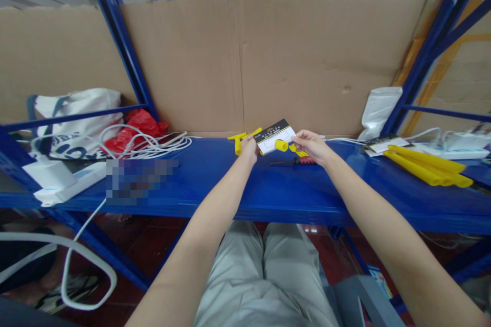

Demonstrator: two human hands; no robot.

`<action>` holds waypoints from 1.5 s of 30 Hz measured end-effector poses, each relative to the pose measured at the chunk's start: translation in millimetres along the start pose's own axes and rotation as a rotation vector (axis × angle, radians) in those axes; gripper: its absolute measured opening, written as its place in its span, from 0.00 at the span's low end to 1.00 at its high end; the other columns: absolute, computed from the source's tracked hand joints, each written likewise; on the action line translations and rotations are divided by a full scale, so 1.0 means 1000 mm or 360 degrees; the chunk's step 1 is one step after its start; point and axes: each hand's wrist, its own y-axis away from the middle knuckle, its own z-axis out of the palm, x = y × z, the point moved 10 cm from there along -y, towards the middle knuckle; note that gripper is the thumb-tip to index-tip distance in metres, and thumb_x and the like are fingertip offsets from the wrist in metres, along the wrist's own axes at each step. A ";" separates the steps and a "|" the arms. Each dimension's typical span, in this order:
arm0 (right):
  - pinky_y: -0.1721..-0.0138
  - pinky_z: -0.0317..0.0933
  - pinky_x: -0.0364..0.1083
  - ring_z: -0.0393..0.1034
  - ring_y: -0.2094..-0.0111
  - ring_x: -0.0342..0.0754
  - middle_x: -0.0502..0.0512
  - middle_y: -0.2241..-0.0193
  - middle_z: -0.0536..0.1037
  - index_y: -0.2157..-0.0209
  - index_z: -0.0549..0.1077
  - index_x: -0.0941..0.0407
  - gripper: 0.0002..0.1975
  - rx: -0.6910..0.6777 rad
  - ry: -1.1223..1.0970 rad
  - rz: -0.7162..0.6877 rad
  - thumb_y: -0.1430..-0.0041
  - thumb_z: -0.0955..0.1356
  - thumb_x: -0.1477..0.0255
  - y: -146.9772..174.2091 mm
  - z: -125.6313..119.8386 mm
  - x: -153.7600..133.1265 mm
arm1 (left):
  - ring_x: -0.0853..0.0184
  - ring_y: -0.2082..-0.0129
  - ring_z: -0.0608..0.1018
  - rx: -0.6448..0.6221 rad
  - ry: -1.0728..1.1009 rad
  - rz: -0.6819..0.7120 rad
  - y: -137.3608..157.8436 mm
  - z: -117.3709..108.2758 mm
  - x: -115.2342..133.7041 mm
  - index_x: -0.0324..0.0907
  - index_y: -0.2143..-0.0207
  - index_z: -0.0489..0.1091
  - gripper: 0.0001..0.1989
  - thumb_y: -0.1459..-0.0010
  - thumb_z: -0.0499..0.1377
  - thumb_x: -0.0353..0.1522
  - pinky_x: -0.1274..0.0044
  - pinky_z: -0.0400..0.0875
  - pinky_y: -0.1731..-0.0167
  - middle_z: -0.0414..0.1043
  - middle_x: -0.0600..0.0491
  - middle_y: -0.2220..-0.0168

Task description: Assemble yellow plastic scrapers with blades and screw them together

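Both hands hold a black-and-white printed card (273, 135) tilted above the blue tabletop. My left hand (250, 149) grips its left edge, and the fingers of my right hand (310, 146) pinch near its right edge. A short yellow cylinder (282, 145) shows against the card's lower right part; whether it touches the card I cannot tell. Just beyond my left hand lies a yellow plastic piece (238, 144), partly hidden. Another yellow piece (298, 150) is by my right fingers. Below them a screwdriver (305, 160) with a red and black handle lies on the table.
Yellow tubes (431, 166) lie at the right, beside printed cards (383, 144) and a white pouch (379, 110). Coiled white cable (161, 148), a red plastic bag (140, 127), a white cloth bag (84, 112) and a power strip (72, 184) occupy the left. Cardboard (291, 61) closes the back.
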 end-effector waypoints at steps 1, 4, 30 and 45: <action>0.81 0.54 0.39 0.57 0.83 0.36 0.43 0.85 0.64 0.80 0.63 0.56 0.20 0.0017 -0.0008 0.0013 0.65 0.75 0.60 -0.001 -0.001 0.002 | 0.65 0.66 0.79 -0.0079 0.0077 0.0018 0.003 0.006 0.002 0.41 0.74 0.69 0.02 0.51 0.59 0.26 0.78 0.73 0.70 0.76 0.52 0.70; 0.79 0.58 0.38 0.62 0.81 0.36 0.44 0.83 0.68 0.80 0.64 0.57 0.18 0.0096 -0.0075 0.0071 0.65 0.76 0.65 -0.002 -0.005 0.007 | 0.65 0.65 0.79 -0.0152 0.0166 0.0048 0.012 0.014 0.006 0.40 0.72 0.69 0.02 0.51 0.58 0.26 0.77 0.73 0.70 0.75 0.52 0.72; 0.71 0.69 0.42 0.71 0.78 0.40 0.48 0.78 0.73 0.73 0.62 0.57 0.07 0.0440 -0.0289 0.0503 0.41 0.60 0.81 0.014 -0.009 0.021 | 0.60 0.58 0.76 -0.0735 0.0280 -0.0097 0.041 0.058 0.007 0.37 0.61 0.72 0.22 0.46 0.54 0.46 0.71 0.69 0.58 0.76 0.44 0.61; 0.78 0.64 0.38 0.68 0.82 0.38 0.48 0.80 0.71 0.72 0.62 0.57 0.08 0.0431 -0.0352 0.0559 0.43 0.59 0.83 0.015 -0.003 0.025 | 0.68 0.73 0.75 -0.0333 -0.0087 0.0050 0.028 0.031 0.002 0.37 0.76 0.70 0.02 0.54 0.61 0.24 0.77 0.69 0.70 0.73 0.51 0.76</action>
